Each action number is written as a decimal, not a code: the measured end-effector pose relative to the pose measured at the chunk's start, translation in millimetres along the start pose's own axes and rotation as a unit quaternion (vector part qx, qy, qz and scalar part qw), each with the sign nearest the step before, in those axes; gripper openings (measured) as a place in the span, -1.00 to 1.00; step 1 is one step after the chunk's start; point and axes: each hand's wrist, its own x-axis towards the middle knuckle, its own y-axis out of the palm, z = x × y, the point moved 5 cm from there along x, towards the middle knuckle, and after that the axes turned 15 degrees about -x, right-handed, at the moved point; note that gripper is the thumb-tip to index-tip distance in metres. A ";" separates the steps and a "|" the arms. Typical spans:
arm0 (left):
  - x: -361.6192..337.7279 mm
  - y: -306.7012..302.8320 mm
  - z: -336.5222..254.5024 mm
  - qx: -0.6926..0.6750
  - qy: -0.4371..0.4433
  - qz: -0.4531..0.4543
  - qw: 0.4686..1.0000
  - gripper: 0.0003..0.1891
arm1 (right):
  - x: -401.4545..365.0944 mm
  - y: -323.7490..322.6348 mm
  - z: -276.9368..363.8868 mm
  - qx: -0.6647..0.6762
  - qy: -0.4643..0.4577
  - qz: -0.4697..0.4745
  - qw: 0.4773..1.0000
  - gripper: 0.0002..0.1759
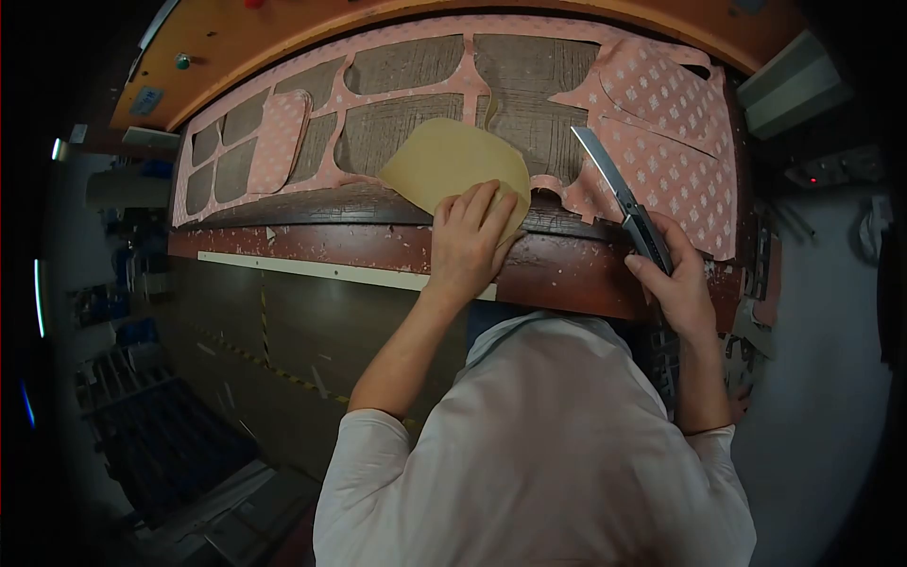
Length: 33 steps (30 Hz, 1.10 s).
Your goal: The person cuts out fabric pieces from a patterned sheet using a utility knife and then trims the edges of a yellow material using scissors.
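My left hand grips the lower right edge of a yellowish-tan rounded piece, fingers on top of it and the thumb at its rim. In my right hand is a black-handled utility knife, its long blade extended and pointing up and left. Pink patterned material lies over the worktop, with many shaped openings cut through it. A small stack of cut pink pieces rests on it at the left.
The worktop has a scratched brown surface and a red-brown front edge with scraps on it. An orange frame runs along the back. At the right back stands a pale metal channel.
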 end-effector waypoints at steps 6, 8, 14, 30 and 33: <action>-8.0 -7.2 8.5 -0.103 -0.045 -0.123 0.986 -0.73 | 29.5 10.1 32.6 -0.092 -0.055 0.027 0.994 -0.63; -9.9 -7.9 12.3 -0.154 -0.063 -0.167 0.972 -0.73 | 31.4 12.1 30.8 -0.119 -0.002 0.090 0.989 -0.64; -9.0 -9.0 14.6 -0.210 -0.050 -0.203 0.955 -0.71 | 29.3 31.4 23.9 -0.115 0.075 0.235 0.962 -0.67; -9.1 -14.0 10.3 -0.192 -0.009 -0.174 0.966 -0.62 | 41.8 56.4 26.7 -0.021 0.119 0.198 0.973 -0.68; -12.7 -16.2 9.5 -0.211 -0.027 -0.193 0.958 -0.62 | 39.2 59.0 26.1 -0.030 0.113 0.177 0.977 -0.65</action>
